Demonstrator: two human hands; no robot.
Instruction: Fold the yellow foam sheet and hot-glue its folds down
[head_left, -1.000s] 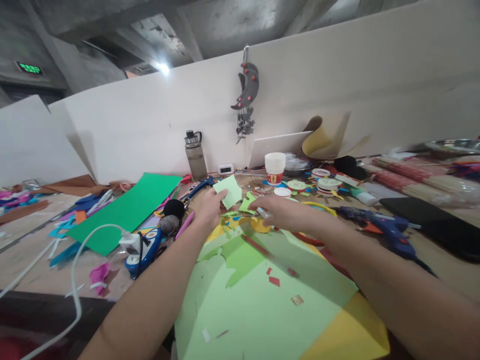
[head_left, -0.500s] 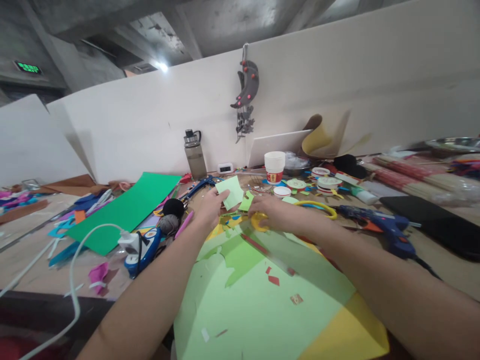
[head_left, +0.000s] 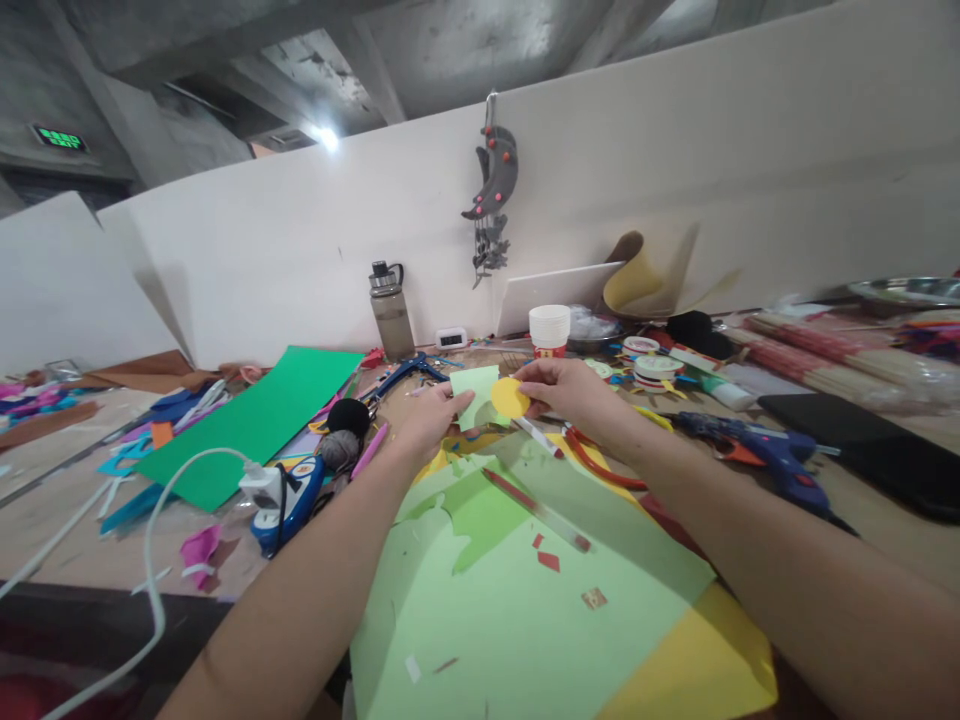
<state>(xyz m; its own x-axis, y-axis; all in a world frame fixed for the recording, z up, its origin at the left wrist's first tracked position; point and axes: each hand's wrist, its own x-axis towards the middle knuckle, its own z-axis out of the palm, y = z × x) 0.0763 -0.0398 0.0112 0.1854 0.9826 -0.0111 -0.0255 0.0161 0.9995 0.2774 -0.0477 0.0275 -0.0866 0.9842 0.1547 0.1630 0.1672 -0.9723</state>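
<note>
Yellow disc [head_left: 509, 398]: sat left of right hand [head_left: 564, 393], pinched in fingertips. Pale-green paper [head_left: 478, 383]: extended right from left hand [head_left: 431, 418], likewise pinched.

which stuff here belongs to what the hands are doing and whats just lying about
In hand:
- green card, held in the left hand
- yellow disc, held in the right hand

Probably just lying about, untouched:
- bottle
- clock
- cups
- power strip
- pink bundle
</note>
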